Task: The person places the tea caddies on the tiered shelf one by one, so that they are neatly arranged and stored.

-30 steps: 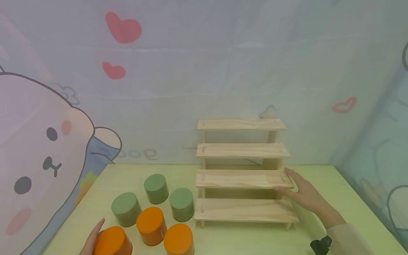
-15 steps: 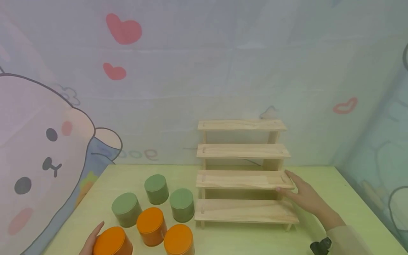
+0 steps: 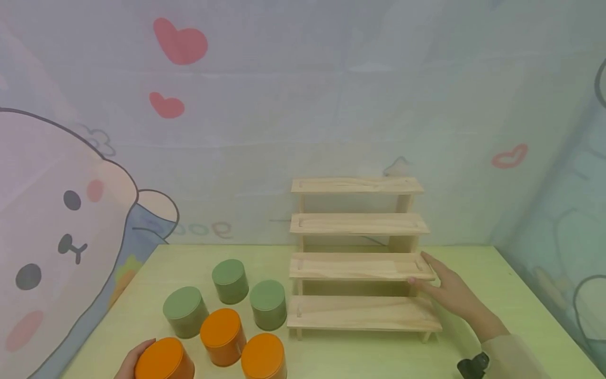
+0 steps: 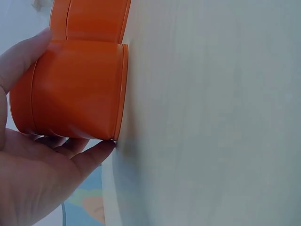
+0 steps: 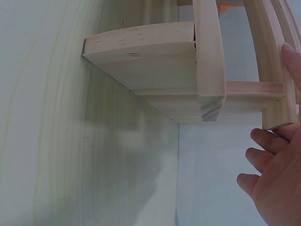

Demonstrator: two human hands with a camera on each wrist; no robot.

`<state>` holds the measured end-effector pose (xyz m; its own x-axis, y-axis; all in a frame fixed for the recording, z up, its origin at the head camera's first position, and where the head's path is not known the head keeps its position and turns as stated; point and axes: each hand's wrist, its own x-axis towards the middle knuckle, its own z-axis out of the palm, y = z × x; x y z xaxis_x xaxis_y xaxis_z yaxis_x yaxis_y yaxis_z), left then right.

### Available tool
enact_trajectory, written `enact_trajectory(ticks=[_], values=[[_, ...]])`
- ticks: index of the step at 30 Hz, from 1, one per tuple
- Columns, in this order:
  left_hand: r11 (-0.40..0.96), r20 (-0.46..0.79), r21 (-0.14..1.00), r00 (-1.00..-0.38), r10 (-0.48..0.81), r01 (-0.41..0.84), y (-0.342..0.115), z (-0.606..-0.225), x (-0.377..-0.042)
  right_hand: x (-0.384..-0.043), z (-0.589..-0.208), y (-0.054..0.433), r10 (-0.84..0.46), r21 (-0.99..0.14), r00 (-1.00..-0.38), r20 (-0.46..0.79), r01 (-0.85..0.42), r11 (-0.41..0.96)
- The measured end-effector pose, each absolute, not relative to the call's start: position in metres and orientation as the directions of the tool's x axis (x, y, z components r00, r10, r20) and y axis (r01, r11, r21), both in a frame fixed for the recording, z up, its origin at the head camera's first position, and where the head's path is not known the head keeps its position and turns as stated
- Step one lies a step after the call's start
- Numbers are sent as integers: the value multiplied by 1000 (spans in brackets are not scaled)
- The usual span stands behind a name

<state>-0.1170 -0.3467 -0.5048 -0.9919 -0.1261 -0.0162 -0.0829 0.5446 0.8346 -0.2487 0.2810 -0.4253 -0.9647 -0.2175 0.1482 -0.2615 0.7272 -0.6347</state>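
Observation:
At the lower left of the head view, my left hand point(image 3: 132, 361) grips the nearest orange round tin point(image 3: 163, 360). The left wrist view shows the thumb on one side of this tin point(image 4: 75, 92) and the fingers on the other, its base right at the table. A stepped wooden display rack point(image 3: 360, 266) with several shelves stands right of centre. My right hand point(image 3: 452, 295) holds the right end of its second shelf from the bottom, thumb in front and fingers behind. In the right wrist view, this hand point(image 5: 282, 165) has other fingers off the wood.
Two more orange tins, one in the middle point(image 3: 222, 337) and one at the front point(image 3: 263, 358), stand beside the gripped one. Three green tins point(image 3: 229, 281) stand behind them on the pale wooden table point(image 3: 360, 358). A printed cloth point(image 3: 265, 105) hangs behind the table.
My left hand's fingers have drawn in against the orange tin, where one stuck out to the side before. The right hand keeps its hold on the rack. The head view shifts slightly.

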Motion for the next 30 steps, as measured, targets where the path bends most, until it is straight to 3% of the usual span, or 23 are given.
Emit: enact_trajectory(ticks=[6,12,20,25,30], values=[[443,-138,875,-978,-158,-195,-340,-498,-115,-248,-424,281,-204,-640,-970,131,-240,730],[471,-67,873,-988,-139,-126,-338,-496,-113,-247,-422,279,-195,-641,-972,127,-231,732],[543,-154,816,-980,-123,-197,-341,-484,-115,-247,-422,280,-190,-640,-974,121,-223,735],[482,-286,812,-944,-166,-331,-341,-462,-119,-247,-424,281,-195,-645,-974,112,-220,732],[421,-300,844,-943,-144,-333,-345,-436,-116,-247,-423,280,-192,-646,-975,115,-220,731]])
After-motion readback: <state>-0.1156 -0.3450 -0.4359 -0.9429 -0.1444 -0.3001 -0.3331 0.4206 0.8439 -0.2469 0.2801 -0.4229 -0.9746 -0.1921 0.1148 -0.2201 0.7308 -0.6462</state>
